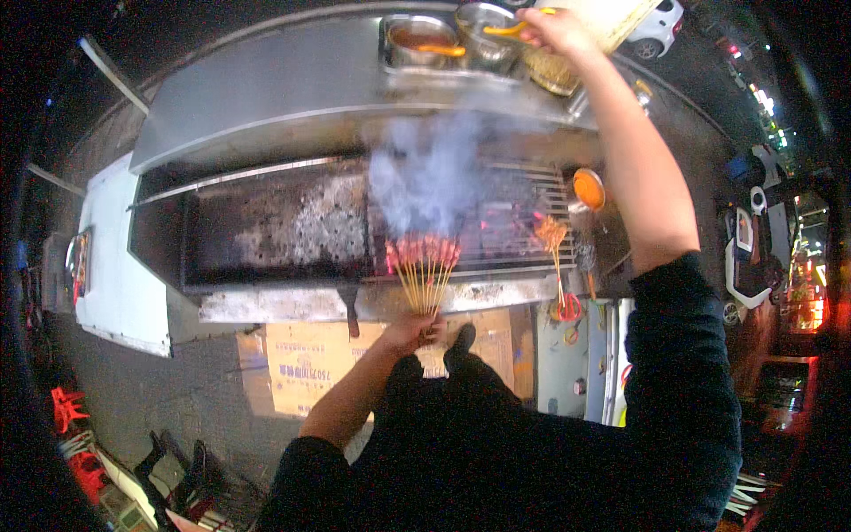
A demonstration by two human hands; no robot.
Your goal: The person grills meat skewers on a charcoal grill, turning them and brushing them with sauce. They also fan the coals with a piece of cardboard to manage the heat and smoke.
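My left hand [413,332] grips a fan of bamboo skewers [425,286] by their lower ends at the grill's front edge. Chunks of reddish meat [423,249] on their tips lie over the charcoal grill [492,249], and thick smoke [422,166] hides part of the grate behind. Stretched far forward, my right hand [555,32] holds an orange-handled utensil [506,30] above a steel pot [488,56]. Its working end cannot be made out. Beside that pot stands another steel pot [420,36] of reddish-brown sauce, with an orange-handled utensil [442,50] in it.
Another skewered bundle [550,233] rests at the grate's right, its sticks reaching over the front ledge [492,296]. An orange-topped container [589,189] stands nearby. Flattened cardboard [312,366] covers the ground underfoot. A person's legs [169,472] and red stools [70,407] appear at lower left.
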